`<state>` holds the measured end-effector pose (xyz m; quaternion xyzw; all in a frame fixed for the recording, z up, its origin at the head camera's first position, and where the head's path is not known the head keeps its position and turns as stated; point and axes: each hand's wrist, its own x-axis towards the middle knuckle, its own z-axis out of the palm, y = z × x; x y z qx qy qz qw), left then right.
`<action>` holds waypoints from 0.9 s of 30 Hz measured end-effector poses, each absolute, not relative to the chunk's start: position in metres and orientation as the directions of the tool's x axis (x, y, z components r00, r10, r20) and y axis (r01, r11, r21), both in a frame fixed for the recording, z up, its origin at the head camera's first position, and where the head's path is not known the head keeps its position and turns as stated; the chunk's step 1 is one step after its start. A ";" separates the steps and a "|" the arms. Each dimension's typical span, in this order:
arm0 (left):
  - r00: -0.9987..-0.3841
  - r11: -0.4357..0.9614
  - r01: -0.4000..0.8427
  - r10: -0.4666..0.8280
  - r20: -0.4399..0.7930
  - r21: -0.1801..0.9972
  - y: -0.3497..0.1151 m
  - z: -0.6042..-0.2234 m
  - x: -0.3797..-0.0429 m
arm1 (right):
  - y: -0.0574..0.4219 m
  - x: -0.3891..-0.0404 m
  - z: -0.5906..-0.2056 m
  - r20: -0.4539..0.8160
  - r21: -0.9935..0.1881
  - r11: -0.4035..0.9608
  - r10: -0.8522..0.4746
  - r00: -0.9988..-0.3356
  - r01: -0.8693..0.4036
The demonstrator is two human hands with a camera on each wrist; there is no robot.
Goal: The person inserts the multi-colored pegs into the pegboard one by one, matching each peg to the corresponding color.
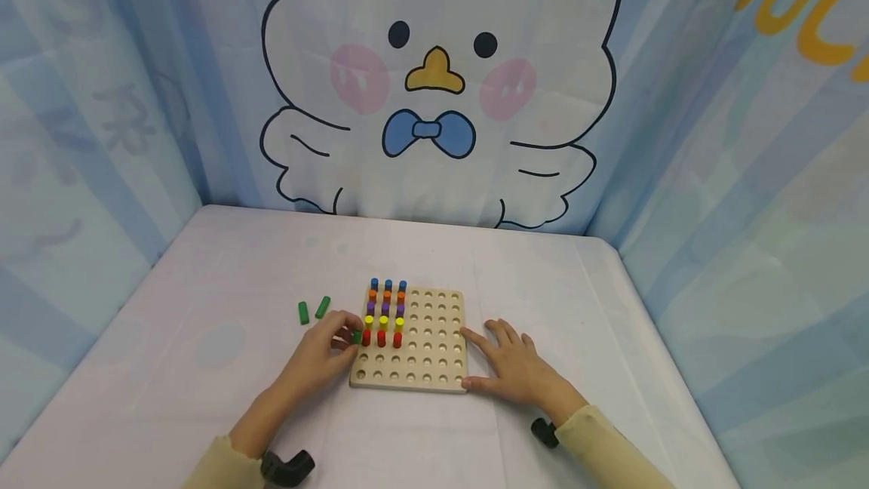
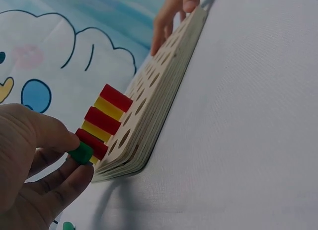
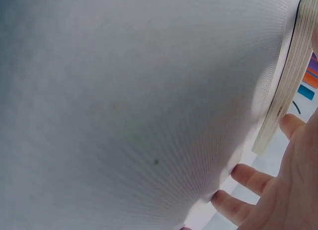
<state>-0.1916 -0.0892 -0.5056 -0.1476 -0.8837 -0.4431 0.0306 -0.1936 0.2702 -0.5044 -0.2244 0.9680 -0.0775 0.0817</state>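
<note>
A wooden pegboard [image 1: 428,368] with rows of round holes lies on the table. Blue, orange, purple, yellow and red pegs [image 1: 382,339] stand upright in its three left columns, one colour to a row. At the board's left edge my left hand [image 1: 327,345] pinches a green peg [image 2: 82,153] between thumb and fingers, close beside the nearest red peg. My right hand [image 1: 516,368] lies spread at the right edge, its thumb and a finger touching the board and other fingertips on the cloth. In the right wrist view, the board's side [image 3: 290,66] shows beside those fingers.
Two loose green pegs [image 1: 303,313] lie on the white tablecloth [image 1: 237,308], left of the board and beyond my left hand. Curtains [image 1: 81,172] with printed cartoon figures close in the table at the back and both sides. Dark wrist devices [image 1: 288,469] sit near both sleeves.
</note>
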 end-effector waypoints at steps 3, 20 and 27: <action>-0.953 0.560 0.288 0.243 0.178 0.777 -0.090 -0.507 -0.189 | 0.270 -0.193 -0.504 -0.125 -0.189 0.888 -0.446 -0.886 -0.420; -0.936 0.544 0.321 0.309 0.171 0.775 -0.088 -0.511 -0.178 | 0.269 -0.192 -0.502 -0.133 -0.190 0.892 -0.438 -0.889 -0.411; -0.948 0.560 0.293 0.272 0.162 0.775 -0.089 -0.511 -0.180 | 0.269 -0.192 -0.501 -0.135 -0.188 0.892 -0.438 -0.889 -0.411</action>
